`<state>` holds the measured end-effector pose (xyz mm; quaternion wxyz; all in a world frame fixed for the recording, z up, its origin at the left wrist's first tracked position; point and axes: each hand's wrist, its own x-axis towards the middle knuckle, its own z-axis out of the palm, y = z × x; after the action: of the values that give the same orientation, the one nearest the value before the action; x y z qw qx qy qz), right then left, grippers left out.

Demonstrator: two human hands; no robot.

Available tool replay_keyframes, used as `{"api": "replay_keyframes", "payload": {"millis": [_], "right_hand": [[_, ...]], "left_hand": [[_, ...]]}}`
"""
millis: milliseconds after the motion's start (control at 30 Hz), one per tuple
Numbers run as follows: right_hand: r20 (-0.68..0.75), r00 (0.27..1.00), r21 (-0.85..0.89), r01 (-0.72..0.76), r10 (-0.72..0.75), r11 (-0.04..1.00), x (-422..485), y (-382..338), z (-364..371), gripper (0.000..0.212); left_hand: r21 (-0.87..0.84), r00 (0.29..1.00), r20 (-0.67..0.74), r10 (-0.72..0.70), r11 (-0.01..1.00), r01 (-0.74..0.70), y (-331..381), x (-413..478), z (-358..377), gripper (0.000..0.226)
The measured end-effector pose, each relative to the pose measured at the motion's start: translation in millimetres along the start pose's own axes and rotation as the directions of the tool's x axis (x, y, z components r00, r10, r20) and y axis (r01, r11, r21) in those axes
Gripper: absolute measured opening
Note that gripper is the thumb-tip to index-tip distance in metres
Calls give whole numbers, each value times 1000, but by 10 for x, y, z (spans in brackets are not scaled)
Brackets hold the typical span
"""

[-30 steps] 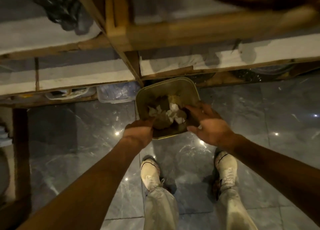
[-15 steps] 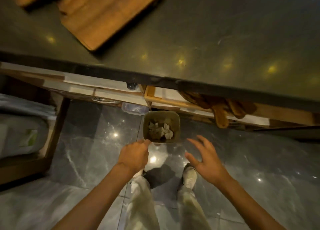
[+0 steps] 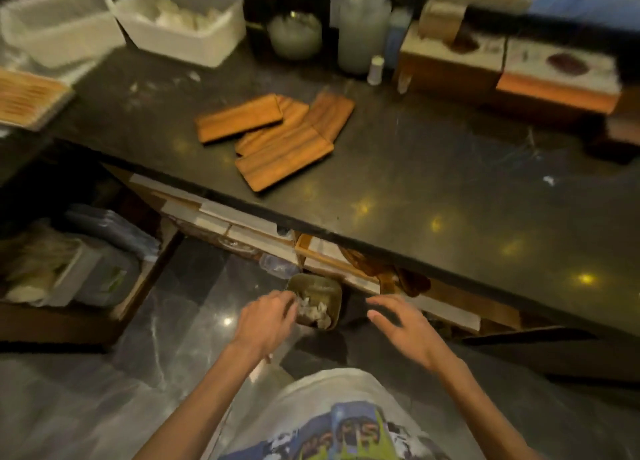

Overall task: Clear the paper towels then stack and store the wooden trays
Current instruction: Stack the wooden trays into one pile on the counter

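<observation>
Dark counter [image 3: 415, 168] w/ wooden trays [image 3: 277, 137], white bins [image 3: 180, 23].

Single head cam, looks fwd/down over counter [image 3: 433, 168] edge to floor [image 3: 180, 324].

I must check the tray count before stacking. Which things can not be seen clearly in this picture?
- Brown wooden trays, head view: they overlap, so the count is unsure; at least three.
- Olive square waste bin: the left hand covers its near-left edge; the crumpled white paper towels are too blurred to count.
- White plastic tubs: motion blur hides the contents.
- Right hand: open, holding nothing.
</observation>
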<state>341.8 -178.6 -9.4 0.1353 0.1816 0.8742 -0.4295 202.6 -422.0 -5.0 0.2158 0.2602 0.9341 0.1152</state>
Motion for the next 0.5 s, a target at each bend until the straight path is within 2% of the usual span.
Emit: {"api": "replay_keyframes", "payload": {"millis": [133, 267, 367, 500], "right_hand": [[-89, 995, 23, 44, -42, 999, 290, -379, -377, 36], [-112, 990, 42, 89, -84, 995, 722, -753, -660, 37], [-142, 987, 53, 87, -79, 995, 1110, -983, -776, 37], [-183, 983, 82, 20, -5, 996, 1630, -1175, -767, 38]], "left_hand": [[-46, 989, -125, 82, 995, -89, 22, 253, -450, 31], [47, 962, -230, 148, 989, -141, 27, 702, -958, 37], [135, 950, -251, 187, 978, -157, -71, 1106, -1326, 39], [138, 950, -240, 197, 976, -168, -329, 1703, -1657, 39]]}}
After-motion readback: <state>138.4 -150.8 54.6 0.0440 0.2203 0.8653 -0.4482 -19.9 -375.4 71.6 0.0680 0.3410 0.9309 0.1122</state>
